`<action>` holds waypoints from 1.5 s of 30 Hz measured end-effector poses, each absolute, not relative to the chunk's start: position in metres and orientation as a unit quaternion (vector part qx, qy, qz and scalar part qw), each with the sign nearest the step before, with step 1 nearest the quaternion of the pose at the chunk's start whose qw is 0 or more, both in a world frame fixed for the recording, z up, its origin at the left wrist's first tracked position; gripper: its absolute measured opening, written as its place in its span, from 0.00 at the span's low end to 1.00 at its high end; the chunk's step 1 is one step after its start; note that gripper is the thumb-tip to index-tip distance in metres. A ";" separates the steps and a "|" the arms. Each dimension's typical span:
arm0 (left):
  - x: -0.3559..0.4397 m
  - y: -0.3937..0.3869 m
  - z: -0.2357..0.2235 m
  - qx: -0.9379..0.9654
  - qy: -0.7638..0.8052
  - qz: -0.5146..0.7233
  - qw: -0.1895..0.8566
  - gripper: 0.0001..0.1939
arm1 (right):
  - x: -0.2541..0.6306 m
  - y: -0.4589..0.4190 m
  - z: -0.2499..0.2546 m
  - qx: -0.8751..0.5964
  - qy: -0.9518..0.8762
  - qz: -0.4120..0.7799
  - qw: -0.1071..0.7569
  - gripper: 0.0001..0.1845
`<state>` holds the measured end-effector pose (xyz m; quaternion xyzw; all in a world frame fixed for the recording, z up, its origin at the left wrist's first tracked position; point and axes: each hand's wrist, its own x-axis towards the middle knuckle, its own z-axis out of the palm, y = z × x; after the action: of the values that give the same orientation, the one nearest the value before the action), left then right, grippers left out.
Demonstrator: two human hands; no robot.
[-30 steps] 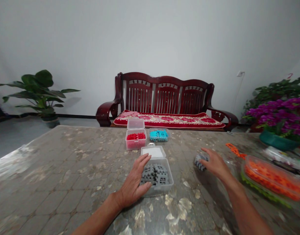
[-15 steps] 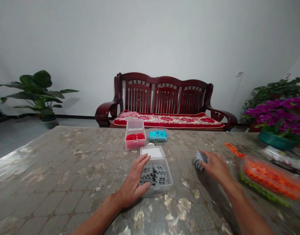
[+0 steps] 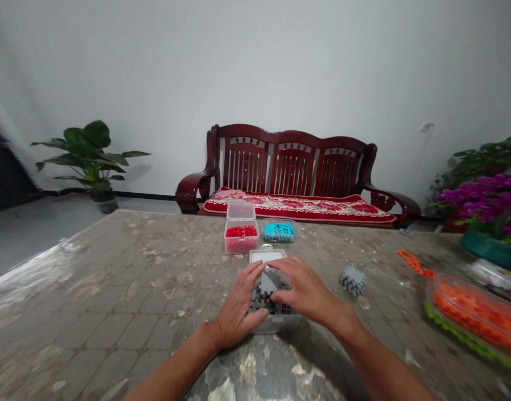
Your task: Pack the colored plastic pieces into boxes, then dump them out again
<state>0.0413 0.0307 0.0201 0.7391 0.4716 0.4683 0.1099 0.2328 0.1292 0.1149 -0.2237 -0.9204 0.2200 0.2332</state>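
Our left hand [image 3: 241, 306] rests along the near-left side of the clear box [image 3: 276, 324], thumb and fingers spread wide, probably to steady it while our right hand [image 3: 308, 289] works from the other side. That right hand reaches over the box with thumb and fingers curved around a toothed grey piece [image 3: 268, 282], seemingly gripping it by its edges, which would leave its flat face clear. More grey pieces [image 3: 259, 303] lie in the box, just below and between our hands. A grey stack [image 3: 353, 280] stands on the surface [image 3: 163, 289] to the right of our right hand, near enough for a short reach. Beyond our hands, the box of red pieces [image 3: 241, 244] and the tub of blue pieces [image 3: 279, 231] sit side by side, leaving us elbow room.
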 end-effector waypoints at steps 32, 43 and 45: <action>0.039 0.030 0.017 0.735 0.478 0.468 0.115 0.38 | 0.356 0.202 0.076 -0.504 -0.803 0.136 0.288 0.32; 0.038 0.032 0.017 0.742 0.470 0.463 0.120 0.41 | 0.251 0.126 0.115 -0.288 -0.900 0.280 0.172 0.34; 0.038 0.032 0.017 0.742 0.471 0.461 0.121 0.41 | 0.254 0.129 0.112 -0.285 -0.897 0.287 0.179 0.30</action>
<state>0.0383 0.0324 0.0166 0.7420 0.4711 0.4614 0.1214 0.2538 0.1289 0.1115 -0.2845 -0.8970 0.2872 0.1786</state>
